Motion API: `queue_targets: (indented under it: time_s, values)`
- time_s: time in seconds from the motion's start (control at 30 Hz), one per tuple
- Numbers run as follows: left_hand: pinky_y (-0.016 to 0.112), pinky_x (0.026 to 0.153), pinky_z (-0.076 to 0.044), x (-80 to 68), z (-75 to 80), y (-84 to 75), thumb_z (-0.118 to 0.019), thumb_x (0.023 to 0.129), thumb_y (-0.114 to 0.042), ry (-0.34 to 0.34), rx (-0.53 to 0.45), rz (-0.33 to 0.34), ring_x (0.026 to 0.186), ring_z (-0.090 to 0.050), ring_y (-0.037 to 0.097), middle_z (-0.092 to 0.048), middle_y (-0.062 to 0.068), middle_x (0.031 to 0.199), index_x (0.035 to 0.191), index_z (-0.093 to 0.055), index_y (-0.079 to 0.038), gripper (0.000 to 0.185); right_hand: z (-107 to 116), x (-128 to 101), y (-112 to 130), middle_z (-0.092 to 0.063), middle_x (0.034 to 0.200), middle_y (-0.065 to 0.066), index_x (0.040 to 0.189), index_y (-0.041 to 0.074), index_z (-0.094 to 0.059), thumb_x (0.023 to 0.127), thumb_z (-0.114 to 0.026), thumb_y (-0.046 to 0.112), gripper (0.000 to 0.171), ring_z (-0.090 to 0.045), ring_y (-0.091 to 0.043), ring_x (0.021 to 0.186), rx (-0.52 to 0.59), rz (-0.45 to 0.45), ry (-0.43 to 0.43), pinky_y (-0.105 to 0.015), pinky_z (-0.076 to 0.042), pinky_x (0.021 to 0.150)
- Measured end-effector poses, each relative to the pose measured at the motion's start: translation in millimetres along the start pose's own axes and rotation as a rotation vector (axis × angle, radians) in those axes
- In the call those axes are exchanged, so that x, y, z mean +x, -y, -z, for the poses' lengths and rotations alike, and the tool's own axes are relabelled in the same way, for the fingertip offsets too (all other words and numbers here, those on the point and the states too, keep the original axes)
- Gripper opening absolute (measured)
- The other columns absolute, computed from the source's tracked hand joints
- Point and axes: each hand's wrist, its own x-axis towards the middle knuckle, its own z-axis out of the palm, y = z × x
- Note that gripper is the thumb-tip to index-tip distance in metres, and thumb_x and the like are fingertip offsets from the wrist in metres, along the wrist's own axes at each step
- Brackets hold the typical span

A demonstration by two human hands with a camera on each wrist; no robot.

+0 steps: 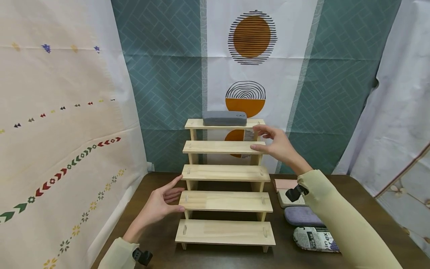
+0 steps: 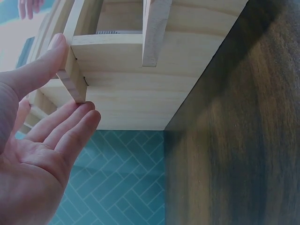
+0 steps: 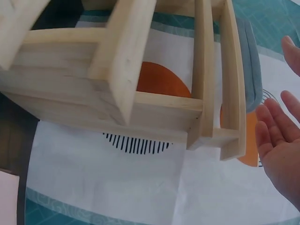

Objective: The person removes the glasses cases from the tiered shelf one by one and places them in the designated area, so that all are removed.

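A pale wooden stepped rack [image 1: 226, 172] with several tiers stands on the dark table. On its top tier lies a grey glasses case [image 1: 224, 118] with a small glasses mark. My left hand [image 1: 160, 206] is at the rack's left side; its thumb and fingers touch the ends of the lower-middle tiers, as the left wrist view shows, with the fingers mostly straight. My right hand [image 1: 273, 144] is beside the upper right tiers, fingers spread and loosely bent. In the right wrist view that hand [image 3: 286, 150] holds nothing and appears apart from the wood, near the case.
Right of the rack, on the brown table [image 1: 158, 186], lie a pink item [image 1: 285, 184], a whitish item [image 1: 290, 200] partly behind the wrist strap, a purple case [image 1: 303, 216] and a printed pouch [image 1: 315, 239]. Patterned cloth [image 1: 161, 74] hangs behind and at both sides.
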Motion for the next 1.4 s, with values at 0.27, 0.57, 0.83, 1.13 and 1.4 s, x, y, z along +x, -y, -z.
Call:
queue_targets:
  time_s: [0.27, 0.57, 0.83, 1.13, 1.4]
  values:
    - [0.043, 0.102, -0.056, 0.0, -0.1, 0.0, -0.096, 0.077, -0.007, 0.001, 0.001, 0.001, 0.130, -0.062, 0.039, -0.062, 0.024, 0.142, 0.164, -0.042, -0.025, 0.104, 5.0, 18.9, 2.8, -0.060, 0.141, -0.018, 0.148, 0.004, -0.059, 0.092, -0.084, 0.014, 0.062, -0.053, -0.042, 0.126, -0.006, -0.007, 0.003, -0.054, -0.041, 0.112]
    - [0.046, 0.103, -0.055, 0.6, 0.8, 0.6, -0.095, 0.077, -0.007, 0.003, 0.000, -0.009, 0.130, -0.062, 0.039, -0.062, 0.024, 0.141, 0.164, -0.042, -0.026, 0.104, 7.4, 40.9, 3.4, -0.055, 0.148, -0.019, 0.150, 0.002, -0.055, 0.093, -0.083, 0.017, 0.065, -0.050, -0.038, 0.132, -0.015, -0.037, 0.020, -0.059, -0.038, 0.116]
    - [0.041, 0.102, -0.056, 0.5, 0.2, 0.1, -0.096, 0.077, -0.008, 0.002, -0.006, -0.004, 0.130, -0.062, 0.039, -0.063, 0.024, 0.141, 0.164, -0.042, -0.026, 0.104, 2.3, 63.0, 3.5, -0.056, 0.147, -0.015, 0.150, 0.006, -0.056, 0.091, -0.085, 0.019, 0.067, -0.047, -0.037, 0.134, 0.002, -0.078, 0.013, -0.055, -0.038, 0.117]
    - [0.045, 0.103, -0.055, -1.8, -0.7, 0.3, -0.095, 0.077, -0.006, 0.001, -0.006, 0.006, 0.130, -0.061, 0.039, -0.063, 0.023, 0.140, 0.164, -0.042, -0.026, 0.103, 1.0, 86.6, 7.3, -0.056, 0.148, -0.015, 0.153, 0.003, -0.052, 0.091, -0.085, 0.021, 0.072, -0.049, -0.036, 0.135, -0.018, -0.095, 0.055, -0.053, -0.038, 0.118]
    - [0.043, 0.102, -0.056, -1.7, -1.3, -1.5, -0.096, 0.075, -0.006, -0.006, -0.015, 0.021, 0.130, -0.063, 0.034, -0.064, 0.019, 0.141, 0.164, -0.042, -0.030, 0.107, -5.5, 103.1, 9.0, -0.053, 0.152, -0.014, 0.154, 0.003, -0.052, 0.092, -0.084, 0.020, 0.072, -0.049, -0.034, 0.134, -0.046, -0.167, 0.077, -0.050, -0.042, 0.117]
